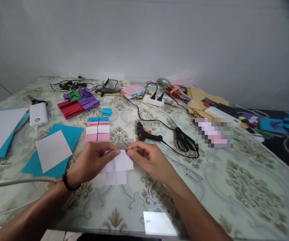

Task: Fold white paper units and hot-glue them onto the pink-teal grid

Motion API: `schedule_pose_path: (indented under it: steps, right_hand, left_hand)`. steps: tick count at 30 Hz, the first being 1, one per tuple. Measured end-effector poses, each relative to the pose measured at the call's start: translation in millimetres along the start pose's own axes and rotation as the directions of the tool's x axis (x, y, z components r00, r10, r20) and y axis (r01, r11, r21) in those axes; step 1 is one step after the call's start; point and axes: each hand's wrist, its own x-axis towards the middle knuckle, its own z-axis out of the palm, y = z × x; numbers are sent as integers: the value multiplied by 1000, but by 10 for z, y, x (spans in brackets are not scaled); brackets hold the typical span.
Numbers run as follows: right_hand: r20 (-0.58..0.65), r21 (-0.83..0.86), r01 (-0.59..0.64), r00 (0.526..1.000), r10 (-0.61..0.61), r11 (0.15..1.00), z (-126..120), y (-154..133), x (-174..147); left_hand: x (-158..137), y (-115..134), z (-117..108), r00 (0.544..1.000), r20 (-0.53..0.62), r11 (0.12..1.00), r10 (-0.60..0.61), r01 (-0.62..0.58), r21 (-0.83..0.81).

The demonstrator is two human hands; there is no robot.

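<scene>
A folded piece of white paper (116, 170) with crease lines lies at the near middle of the table, its upper part wider than its lower tab. My left hand (94, 157) pinches its top left edge between thumb and fingers. At the top right edge, my right hand (148, 159) grips the same paper with thumb and forefinger. Just beyond my left hand sit folded pink, white and blue paper strips (97, 130) laid in two columns. A black glue gun (146, 133) rests beyond my right hand.
Black-handled scissors (183, 139) and a clear ruler (184, 170) lie to the right. White and blue paper sheets (54, 150) and a white power bank (39, 114) are at left. Folded red paper (70, 108), a power strip (153, 100) and cables stand farther back.
</scene>
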Motion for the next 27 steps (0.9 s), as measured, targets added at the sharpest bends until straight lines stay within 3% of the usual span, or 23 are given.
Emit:
schedule_pose_path:
  steps: [10, 15, 27]
  right_hand:
    - [-111, 164, -20, 993, 38, 986, 215, 44, -24]
    - [-64, 149, -2, 998, 12, 989, 187, 21, -22]
    - [-94, 211, 27, 996, -7, 977, 221, 48, -2]
  left_hand:
    - [-42, -66, 125, 998, -12, 998, 57, -57, 33]
    - [-56, -4, 106, 988, 141, 994, 61, -73, 85]
    - [-70, 19, 129, 994, 42, 990, 99, -103, 101]
